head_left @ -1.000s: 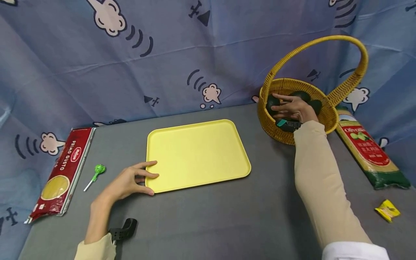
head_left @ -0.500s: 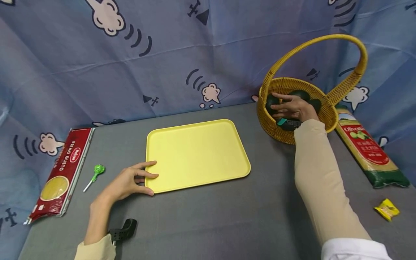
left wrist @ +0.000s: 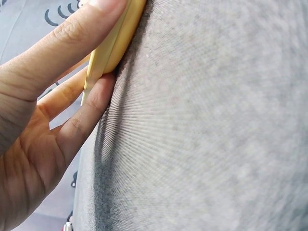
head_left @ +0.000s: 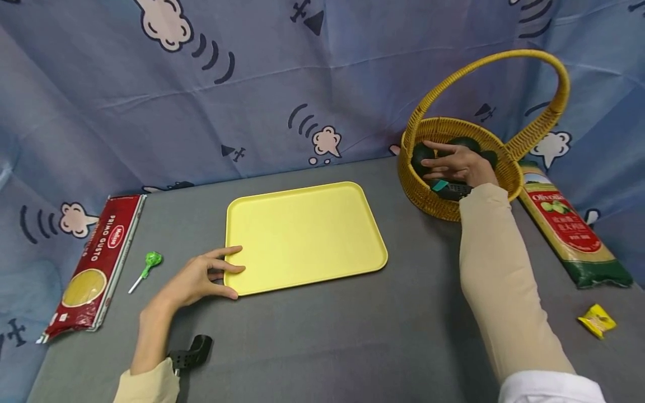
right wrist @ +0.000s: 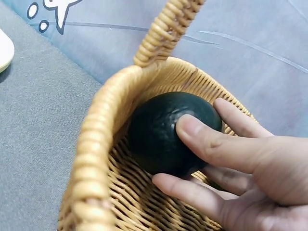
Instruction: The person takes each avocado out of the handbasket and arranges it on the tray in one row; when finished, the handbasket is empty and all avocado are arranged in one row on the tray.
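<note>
A yellow tray (head_left: 307, 235) lies on the grey tabletop. My left hand (head_left: 199, 278) grips its near left corner, with fingers over the left rim and the thumb at the front edge; in the left wrist view a finger sits low against the tray's side. Over at the right, my right hand (head_left: 461, 163) reaches into a yellow wicker basket (head_left: 428, 202) with a tall handle. Thumb and fingers there close round a dark green avocado (right wrist: 163, 137), which sits near the basket wall. More dark avocados (head_left: 464, 144) lie behind the hand, partly hidden.
Left of the tray are a green lollipop (head_left: 152, 259) and a red pasta packet (head_left: 98, 268). A green and gold packet (head_left: 569, 229) lies right of the basket, with a small yellow wrapped candy (head_left: 597, 321) nearer the front. Patterned blue cloth (head_left: 262, 84) hangs behind.
My right wrist has shifted slightly to the right, the hand still at the avocado in the basket. My left hand stays at the tray's corner. The head view has tilted a little.
</note>
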The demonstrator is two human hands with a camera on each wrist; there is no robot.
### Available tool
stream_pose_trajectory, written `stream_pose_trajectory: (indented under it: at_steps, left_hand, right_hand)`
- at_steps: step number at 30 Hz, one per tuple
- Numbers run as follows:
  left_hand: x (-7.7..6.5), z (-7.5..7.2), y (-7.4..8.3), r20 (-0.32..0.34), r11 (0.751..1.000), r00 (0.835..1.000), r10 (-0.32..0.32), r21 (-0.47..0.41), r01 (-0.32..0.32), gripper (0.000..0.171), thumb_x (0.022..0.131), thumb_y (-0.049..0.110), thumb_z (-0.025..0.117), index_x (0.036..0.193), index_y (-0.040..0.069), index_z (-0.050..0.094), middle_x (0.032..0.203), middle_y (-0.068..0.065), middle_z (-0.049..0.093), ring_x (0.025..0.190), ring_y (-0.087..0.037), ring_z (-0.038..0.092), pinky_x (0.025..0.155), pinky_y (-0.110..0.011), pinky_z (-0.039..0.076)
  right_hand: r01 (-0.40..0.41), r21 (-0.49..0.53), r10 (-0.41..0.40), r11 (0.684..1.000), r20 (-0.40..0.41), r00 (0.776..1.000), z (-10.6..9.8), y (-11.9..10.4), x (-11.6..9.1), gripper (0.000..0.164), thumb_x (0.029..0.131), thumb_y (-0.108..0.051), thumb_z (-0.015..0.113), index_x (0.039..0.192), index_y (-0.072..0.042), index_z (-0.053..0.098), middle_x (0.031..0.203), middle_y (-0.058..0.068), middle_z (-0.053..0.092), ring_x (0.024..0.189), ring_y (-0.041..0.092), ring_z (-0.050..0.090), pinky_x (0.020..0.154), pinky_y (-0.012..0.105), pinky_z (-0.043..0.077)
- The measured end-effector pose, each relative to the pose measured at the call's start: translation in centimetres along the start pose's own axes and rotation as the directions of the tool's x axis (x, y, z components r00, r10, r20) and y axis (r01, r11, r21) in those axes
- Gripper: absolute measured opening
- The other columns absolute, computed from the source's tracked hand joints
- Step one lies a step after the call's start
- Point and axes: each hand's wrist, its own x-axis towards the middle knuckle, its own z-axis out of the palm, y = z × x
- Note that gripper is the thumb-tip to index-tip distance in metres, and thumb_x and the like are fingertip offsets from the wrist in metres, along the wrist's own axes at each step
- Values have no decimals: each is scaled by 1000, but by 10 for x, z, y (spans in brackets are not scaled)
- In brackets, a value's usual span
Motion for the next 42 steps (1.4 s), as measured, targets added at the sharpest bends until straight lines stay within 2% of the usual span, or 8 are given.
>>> stream_pose_trajectory:
  at_steps: [2, 5, 12, 21, 28, 34, 39, 42]
  left_hand:
    - [0, -1, 0, 1, 1000, 1000, 2, 0, -2, 49, 68, 12, 85, 113, -3, 70, 146, -19, 41, 131, -39, 41, 93, -34, 50]
    - [0, -1, 1, 2, 1000, 1000, 6, 1, -6, 49, 69, 11, 85, 113, -3, 70, 146, -19, 41, 131, -39, 41, 93, -34, 50]
    - [0, -1, 3, 2, 1000, 1000, 11, 29, -11, 49, 69, 12, 85, 113, -3, 70, 145, -21, 41, 130, -39, 41, 93, -35, 50]
    - [1, 0, 5, 4, 999, 1000, 13, 38, -13, 49, 68, 12, 85, 113, -2, 70, 145, -20, 41, 133, -39, 37, 94, -35, 49]
    - [-1, 1, 8, 5, 999, 1000, -12, 50, 12, 49, 69, 14, 85, 114, 0, 70, 146, -19, 41, 134, -39, 35, 95, -37, 49]
    - [0, 1, 6, 8, 999, 1000, 3, 41, -3, 49, 69, 12, 85, 114, -2, 70, 146, -20, 41, 134, -40, 36, 95, -37, 49]
    - [1, 0, 5, 9, 999, 1000, 12, 43, -13, 50, 69, 12, 85, 114, -2, 70, 146, -20, 41, 134, -39, 36, 95, -37, 49]
    - [1, 0, 4, 9, 999, 1000, 13, 44, -13, 49, 68, 11, 85, 113, -2, 70, 145, -20, 41, 134, -39, 36, 95, -36, 48]
  right_hand:
    - [1, 6, -2, 1000, 14, 1000, -1, -1, -2, 77, 93, -11, 63, 154, -29, 19, 149, 15, 30, 91, 13, 69, 85, 28, 55]
    - [4, 4, -4, 1000, 25, 1000, -3, 0, -5, 77, 94, -12, 62, 154, -31, 18, 158, 16, 10, 92, 12, 68, 87, 27, 54]
    - [19, -19, -18, 1000, 22, 1000, -7, 1, -11, 77, 93, -10, 63, 153, -32, 19, 158, 19, 12, 89, 13, 69, 87, 30, 54]
    - [41, -54, -38, 998, 51, 998, -9, -5, -18, 77, 93, -8, 61, 154, -29, 18, 158, 19, -4, 90, 14, 68, 98, 39, 45]
    - [48, -26, -47, 998, 65, 997, -9, -7, -28, 76, 94, -4, 59, 154, -28, 19, 159, 18, -5, 92, 15, 67, 99, 42, 44]
    - [95, -39, -93, 995, 54, 994, -11, -3, -35, 75, 92, -4, 61, 152, -27, 23, 159, 19, -1, 94, 15, 65, 98, 43, 45]
    - [123, -77, -119, 989, 49, 992, -13, 2, -42, 75, 92, -7, 63, 152, -30, 24, 159, 18, -7, 96, 8, 60, 98, 41, 47]
    - [141, -128, -134, 982, 60, 989, -13, 4, -47, 74, 93, -10, 62, 152, -31, 24, 158, 20, -9, 106, 14, 61, 87, 33, 55]
